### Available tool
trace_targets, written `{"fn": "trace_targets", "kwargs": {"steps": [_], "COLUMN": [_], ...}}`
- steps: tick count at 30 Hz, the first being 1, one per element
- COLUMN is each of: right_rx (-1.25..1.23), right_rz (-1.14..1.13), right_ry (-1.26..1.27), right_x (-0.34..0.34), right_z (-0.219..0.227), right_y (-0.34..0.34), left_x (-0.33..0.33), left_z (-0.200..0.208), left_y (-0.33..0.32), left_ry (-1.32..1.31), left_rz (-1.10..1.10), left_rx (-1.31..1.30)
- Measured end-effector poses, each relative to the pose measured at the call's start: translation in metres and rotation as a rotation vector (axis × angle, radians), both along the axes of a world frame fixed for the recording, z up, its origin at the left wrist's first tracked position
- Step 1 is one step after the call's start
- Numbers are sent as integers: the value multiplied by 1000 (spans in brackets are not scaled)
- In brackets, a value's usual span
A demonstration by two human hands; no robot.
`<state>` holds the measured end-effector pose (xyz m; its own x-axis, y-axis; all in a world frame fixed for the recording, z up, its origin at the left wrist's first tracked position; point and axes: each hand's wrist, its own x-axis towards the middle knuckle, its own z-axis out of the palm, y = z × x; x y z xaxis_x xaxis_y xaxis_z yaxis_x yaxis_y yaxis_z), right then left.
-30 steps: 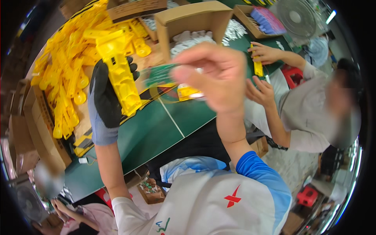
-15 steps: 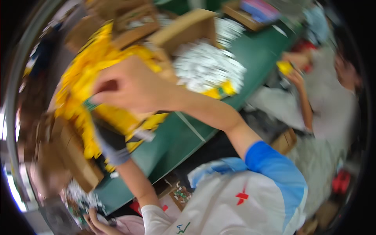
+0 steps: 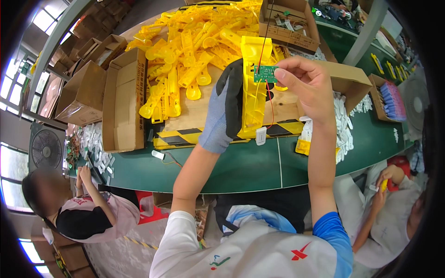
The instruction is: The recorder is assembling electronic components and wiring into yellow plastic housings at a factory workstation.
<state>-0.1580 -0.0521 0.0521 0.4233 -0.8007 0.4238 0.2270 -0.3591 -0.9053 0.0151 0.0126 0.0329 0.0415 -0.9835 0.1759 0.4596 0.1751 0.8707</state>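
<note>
My left hand [image 3: 220, 109], in a grey and black glove, grips a long yellow plastic housing [image 3: 252, 106] held upright, its ribbed inside showing. Between the thumb and fingers of my bare right hand [image 3: 308, 88] is a small green circuit board [image 3: 265, 74], in front of the housing's upper part. Red, black and yellow wires run from the board. One red wire leads down to a small white part [image 3: 261, 136] hanging by the housing's lower end. Behind both hands lies a heap of similar yellow housings [image 3: 199, 41] on a wooden board [image 3: 185, 113] edged with yellow-black tape.
Cardboard boxes [image 3: 123, 102] stand left of the heap, and another box [image 3: 289, 28] behind it. White parts [image 3: 343, 120] are piled at right on the green table [image 3: 232, 167]. A wired white piece [image 3: 158, 154] lies near the front edge. Co-workers sit on both sides.
The view has turned and sharpened. My right hand, with the green board, was blurred and crossed over toward my left hand; now it holds the board against the yellow housing's upper part.
</note>
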Motion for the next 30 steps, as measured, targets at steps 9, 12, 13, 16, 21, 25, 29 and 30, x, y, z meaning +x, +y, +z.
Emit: {"fn": "trace_targets", "kwargs": {"steps": [9, 12, 13, 16, 21, 25, 29, 30], "right_rx": [-51, -49, -38, -19, -27, 95, 109, 104], "right_rz": [-70, -142, -143, -161, -233, -105, -50, -62], "right_ry": [25, 41, 31, 14, -73, -265, -143, -142], "right_x": [1, 3, 3, 8, 29, 42, 40, 38], "right_z": [-9, -10, -10, -10, -18, -29, -37, -38], "right_y": [-5, -3, -2, 3, 8, 3, -5, -5], "left_x": [-7, -8, -7, -14, -17, -18, -14, -15], "left_z": [-2, -6, -8, -7, -14, -16, -20, -21], "left_y": [0, -1, -1, -1, -1, -3, -5, -5], "left_ry": [66, 59, -15, -107, -330, -335, -428, -478], "left_rz": [-37, -41, -11, 95, 465, 541, 560, 569], "left_rx": [47, 20, 34, 22, -80, -143, -114, -88]}}
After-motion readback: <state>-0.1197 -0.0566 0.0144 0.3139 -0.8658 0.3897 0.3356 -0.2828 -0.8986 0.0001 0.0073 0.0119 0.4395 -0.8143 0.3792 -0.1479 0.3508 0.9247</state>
